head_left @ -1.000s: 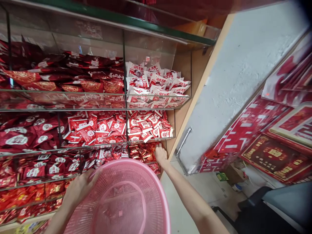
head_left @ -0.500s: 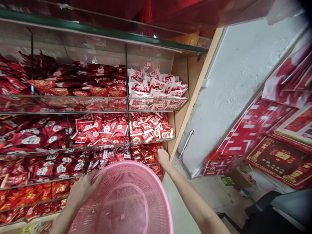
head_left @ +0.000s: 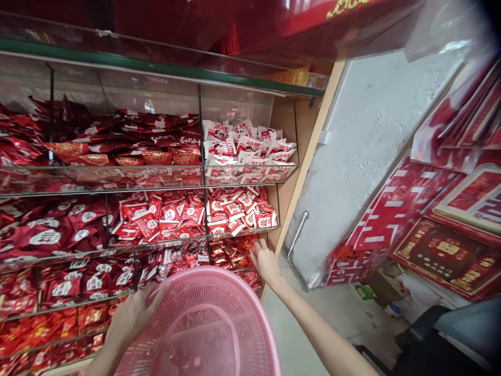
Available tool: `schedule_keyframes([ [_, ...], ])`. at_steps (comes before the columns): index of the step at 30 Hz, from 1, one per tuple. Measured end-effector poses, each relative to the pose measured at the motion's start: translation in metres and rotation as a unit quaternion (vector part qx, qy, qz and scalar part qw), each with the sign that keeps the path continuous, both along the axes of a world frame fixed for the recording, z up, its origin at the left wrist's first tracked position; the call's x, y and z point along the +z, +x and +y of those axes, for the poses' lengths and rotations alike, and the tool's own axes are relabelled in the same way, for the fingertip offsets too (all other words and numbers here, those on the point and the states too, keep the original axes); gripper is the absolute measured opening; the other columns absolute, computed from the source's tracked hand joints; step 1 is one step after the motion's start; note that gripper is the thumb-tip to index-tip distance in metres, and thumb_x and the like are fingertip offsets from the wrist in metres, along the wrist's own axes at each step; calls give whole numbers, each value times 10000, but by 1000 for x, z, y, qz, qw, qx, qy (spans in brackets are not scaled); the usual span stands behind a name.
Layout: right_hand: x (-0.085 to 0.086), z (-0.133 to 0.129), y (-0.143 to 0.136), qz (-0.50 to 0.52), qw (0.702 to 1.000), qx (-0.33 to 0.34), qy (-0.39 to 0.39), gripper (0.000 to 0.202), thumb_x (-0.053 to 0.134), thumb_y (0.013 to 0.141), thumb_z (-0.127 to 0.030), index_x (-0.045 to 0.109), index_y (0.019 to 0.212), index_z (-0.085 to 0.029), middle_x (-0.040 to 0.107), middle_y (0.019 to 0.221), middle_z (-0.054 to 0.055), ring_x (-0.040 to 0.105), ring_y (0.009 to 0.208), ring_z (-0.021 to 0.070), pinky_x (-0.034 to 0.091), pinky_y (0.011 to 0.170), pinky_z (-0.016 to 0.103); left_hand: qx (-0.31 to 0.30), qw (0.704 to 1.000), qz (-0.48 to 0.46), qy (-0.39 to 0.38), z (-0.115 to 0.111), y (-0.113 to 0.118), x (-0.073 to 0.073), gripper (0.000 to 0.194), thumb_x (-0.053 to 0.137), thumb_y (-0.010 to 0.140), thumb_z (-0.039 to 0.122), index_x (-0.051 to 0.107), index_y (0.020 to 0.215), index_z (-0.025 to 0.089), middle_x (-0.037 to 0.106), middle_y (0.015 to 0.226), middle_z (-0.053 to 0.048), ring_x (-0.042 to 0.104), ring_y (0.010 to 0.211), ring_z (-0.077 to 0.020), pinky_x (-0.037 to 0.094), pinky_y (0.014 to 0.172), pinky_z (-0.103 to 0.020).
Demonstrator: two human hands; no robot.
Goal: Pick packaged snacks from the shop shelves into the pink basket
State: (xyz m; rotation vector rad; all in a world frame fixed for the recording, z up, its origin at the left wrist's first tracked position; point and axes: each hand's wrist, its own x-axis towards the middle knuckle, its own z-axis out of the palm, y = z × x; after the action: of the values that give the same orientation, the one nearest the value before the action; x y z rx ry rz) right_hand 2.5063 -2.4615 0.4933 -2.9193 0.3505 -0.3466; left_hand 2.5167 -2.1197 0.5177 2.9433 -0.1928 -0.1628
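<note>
My left hand [head_left: 135,313] grips the rim of a round pink plastic basket [head_left: 203,324] held low in front of me; nothing lies in the basket. My right hand [head_left: 264,261] reaches forward into the lower right bin of a glass shelf unit, fingers on the gold and red wrapped candies [head_left: 230,250] there. Whether the fingers have closed on a candy I cannot tell. Above that bin lie small red and white packets [head_left: 238,209], and higher up white and red packets [head_left: 246,149].
The glass shelf unit [head_left: 203,183] has several bins full of red sweet packets [head_left: 78,230] to the left. A wooden side panel [head_left: 309,156] and a white wall [head_left: 371,141] stand right of it. Red boxes and framed decorations [head_left: 446,245] lean at the right. Tiled floor [head_left: 289,334] below.
The view has tilted up slightly, so shelves sit lower in the picture. My right hand has pulled back a little from the candy bin. My left hand keeps its hold on the basket.
</note>
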Motion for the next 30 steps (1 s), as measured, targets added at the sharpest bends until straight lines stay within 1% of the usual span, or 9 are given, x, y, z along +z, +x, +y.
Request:
schedule_keyframes([
  [3, 25, -10, -26, -121, 990, 59, 37, 289, 319, 952, -289, 556, 1086, -189, 568, 1095, 79, 627, 842, 159, 469, 734, 254, -5, 1000, -2, 2, 1, 3, -2, 542, 222, 871, 566, 617, 1044, 237, 743, 879, -118, 671, 938, -330, 463, 722, -344],
  [7, 71, -28, -44, -278, 951, 127, 50, 265, 358, 941, -270, 536, 1120, -191, 577, 1109, 87, 616, 911, 172, 493, 781, 278, -13, 1000, -3, 0, 0, 6, -2, 528, 217, 874, 561, 622, 1021, 254, 743, 902, -100, 674, 930, -312, 462, 720, -330],
  [9, 95, -35, -42, -278, 950, 137, 25, 295, 382, 930, -272, 505, 1188, -199, 557, 1179, 99, 628, 871, 170, 511, 753, 293, -12, 1000, -5, 2, -4, 7, 0, 541, 211, 874, 568, 621, 1034, 253, 739, 916, -105, 668, 942, -313, 461, 734, -337],
  [11, 115, -40, -34, -226, 963, 145, -21, 340, 393, 921, -269, 470, 1248, -214, 527, 1252, 101, 636, 853, 176, 526, 706, 306, -12, 1000, -6, 5, -9, 8, 3, 555, 212, 870, 585, 616, 1059, 255, 737, 922, -106, 665, 949, -316, 461, 739, -344],
  [13, 127, -41, -25, -157, 973, 150, -73, 360, 397, 917, -265, 457, 1269, -221, 507, 1296, 94, 633, 913, 199, 528, 674, 311, -13, 1000, -11, 5, -14, 7, 7, 562, 211, 866, 600, 615, 1065, 264, 736, 917, -99, 666, 944, -308, 462, 733, -339],
  [16, 135, -41, -15, -82, 978, 141, -130, 345, 387, 922, -267, 469, 1252, -209, 518, 1287, 91, 626, 968, 218, 514, 664, 306, -18, 999, -32, -3, -18, 7, 10, 553, 211, 869, 602, 622, 1033, 270, 737, 919, -84, 670, 938, -284, 461, 731, -319],
  [20, 135, -42, -10, -28, 981, 116, -156, 341, 385, 923, -269, 475, 1242, -192, 564, 1198, 99, 646, 901, 213, 479, 638, 287, -20, 999, -48, -11, -15, 8, 8, 552, 203, 873, 599, 626, 978, 259, 737, 904, -79, 677, 909, -268, 456, 723, -307],
  [25, 135, -43, -9, -27, 978, 127, -162, 395, 410, 908, -249, 431, 1301, -220, 558, 1187, 100, 641, 914, 206, 460, 637, 270, -14, 998, -54, -27, -7, 8, 5, 549, 193, 879, 583, 623, 934, 246, 734, 873, -93, 678, 892, -284, 452, 710, -324],
  [30, 133, -45, -9, -33, 978, 144, -150, 299, 438, 898, -249, 533, 1181, -244, 557, 1168, 76, 634, 920, 193, 462, 639, 255, -7, 998, -53, -22, -3, 8, 5, 527, 216, 878, 577, 614, 980, 247, 736, 897, -97, 674, 903, -295, 447, 708, -331],
])
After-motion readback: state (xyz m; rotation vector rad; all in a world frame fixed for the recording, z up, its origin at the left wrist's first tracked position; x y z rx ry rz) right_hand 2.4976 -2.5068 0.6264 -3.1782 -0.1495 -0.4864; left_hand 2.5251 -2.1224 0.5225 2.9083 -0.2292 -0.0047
